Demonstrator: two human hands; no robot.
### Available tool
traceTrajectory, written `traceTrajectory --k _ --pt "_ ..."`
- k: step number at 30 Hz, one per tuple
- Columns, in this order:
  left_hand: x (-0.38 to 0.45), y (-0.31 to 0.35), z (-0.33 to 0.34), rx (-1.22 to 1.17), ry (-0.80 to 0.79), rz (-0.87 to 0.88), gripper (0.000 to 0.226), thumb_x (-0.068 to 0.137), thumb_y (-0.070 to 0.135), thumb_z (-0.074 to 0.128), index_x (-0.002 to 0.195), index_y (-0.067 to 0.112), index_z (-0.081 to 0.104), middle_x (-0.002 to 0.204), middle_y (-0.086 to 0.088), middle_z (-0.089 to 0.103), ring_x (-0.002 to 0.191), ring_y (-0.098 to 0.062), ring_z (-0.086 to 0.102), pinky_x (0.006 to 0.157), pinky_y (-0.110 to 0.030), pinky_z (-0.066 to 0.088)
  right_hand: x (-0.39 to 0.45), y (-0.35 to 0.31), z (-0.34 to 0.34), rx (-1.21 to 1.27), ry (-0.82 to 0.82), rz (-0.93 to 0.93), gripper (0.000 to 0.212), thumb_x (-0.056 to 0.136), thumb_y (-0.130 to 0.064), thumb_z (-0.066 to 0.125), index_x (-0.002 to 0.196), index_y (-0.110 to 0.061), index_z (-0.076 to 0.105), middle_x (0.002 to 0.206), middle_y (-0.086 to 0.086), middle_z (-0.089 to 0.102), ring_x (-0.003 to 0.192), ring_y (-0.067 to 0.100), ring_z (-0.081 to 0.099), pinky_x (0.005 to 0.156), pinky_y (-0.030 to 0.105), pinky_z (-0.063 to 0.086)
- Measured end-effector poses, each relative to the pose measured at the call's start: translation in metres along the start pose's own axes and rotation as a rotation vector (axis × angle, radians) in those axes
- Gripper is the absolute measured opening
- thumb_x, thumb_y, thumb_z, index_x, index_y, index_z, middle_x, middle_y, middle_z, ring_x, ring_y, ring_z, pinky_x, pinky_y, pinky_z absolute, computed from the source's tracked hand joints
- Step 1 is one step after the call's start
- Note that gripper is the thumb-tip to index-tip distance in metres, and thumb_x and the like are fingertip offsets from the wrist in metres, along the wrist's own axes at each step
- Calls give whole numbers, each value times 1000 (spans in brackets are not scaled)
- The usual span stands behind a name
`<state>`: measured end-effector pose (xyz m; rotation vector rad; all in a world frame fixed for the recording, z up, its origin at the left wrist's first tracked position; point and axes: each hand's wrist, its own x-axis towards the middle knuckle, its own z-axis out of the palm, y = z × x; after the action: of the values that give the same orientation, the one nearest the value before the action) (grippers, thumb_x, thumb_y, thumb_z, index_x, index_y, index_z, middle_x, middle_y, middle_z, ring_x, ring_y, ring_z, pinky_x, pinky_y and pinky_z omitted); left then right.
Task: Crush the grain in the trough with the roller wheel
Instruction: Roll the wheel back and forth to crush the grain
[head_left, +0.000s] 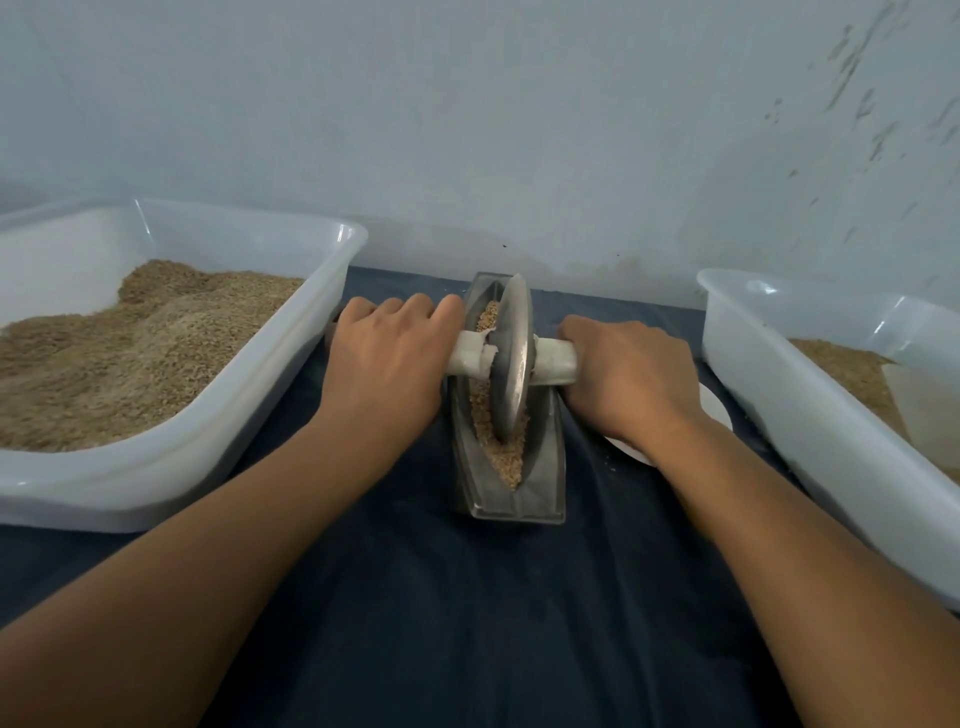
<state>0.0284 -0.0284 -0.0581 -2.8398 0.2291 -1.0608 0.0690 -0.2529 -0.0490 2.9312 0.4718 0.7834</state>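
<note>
The metal trough stood in the middle of the dark-covered surface, w/ grain inside; the roller wheel sat upright in it, approx. at its centre; left hand had a closed grip round the left end of the white-wrapped axle; right hand gripped the right end; a white tub of grain stood at left, another tub at right.

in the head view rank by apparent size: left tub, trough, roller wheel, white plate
1. left tub
2. trough
3. roller wheel
4. white plate: unsure, mostly hidden under the right arm
</note>
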Motion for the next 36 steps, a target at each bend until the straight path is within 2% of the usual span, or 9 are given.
traceTrajectory --k 9,13,16,22,26,32,36 --pt "22 -2 18 59 0 -20 24 84 18 64 88 23 41 72 5 49 61 -18 44 67 -36 32 34 7 3 46 -218 -17 15 75 -36 61 74 -37 46 71 -12 54 61 9 47 50 26 26" --pt "36 -3 25 109 5 -8 29 84 18 65 87 24 37 70 6 45 59 -18 41 67 -35 31 51 12 3 120 -366 -25 11 72 -36 62 80 -35 54 77 -11 60 68 13 57 53 27 37" --pt "46 -6 32 104 -5 9 20 87 18 63 90 23 44 72 4 51 57 -19 41 67 -34 30 64 14 3 188 -462 -29 10 73 -32 66 79 -32 59 76 -7 64 71 16 62 58 31 46" --pt "51 -7 37 88 26 18 13 89 15 58 90 21 46 72 2 55 56 -20 42 67 -34 32 80 17 1 304 -615 -18 19 73 -28 81 84 -25 66 78 0 70 73 19 67 63 33 50" --pt "47 -8 36 46 45 22 12 91 17 56 91 20 45 75 2 55 60 -20 42 69 -34 31 76 16 2 288 -563 -16 15 74 -28 78 76 -29 63 73 -4 67 70 16 64 56 30 43" --pt "32 -3 26 57 73 28 20 88 14 58 91 22 40 75 4 42 63 -19 39 70 -34 31 53 14 3 183 -394 -28 8 70 -38 62 76 -36 58 74 -11 63 69 11 59 55 28 42" --pt "19 0 16 60 71 26 22 85 11 60 94 20 42 79 1 48 67 -22 48 72 -37 36 38 10 -1 118 -278 -45 9 68 -40 54 76 -35 52 73 -13 58 66 12 55 52 26 34"
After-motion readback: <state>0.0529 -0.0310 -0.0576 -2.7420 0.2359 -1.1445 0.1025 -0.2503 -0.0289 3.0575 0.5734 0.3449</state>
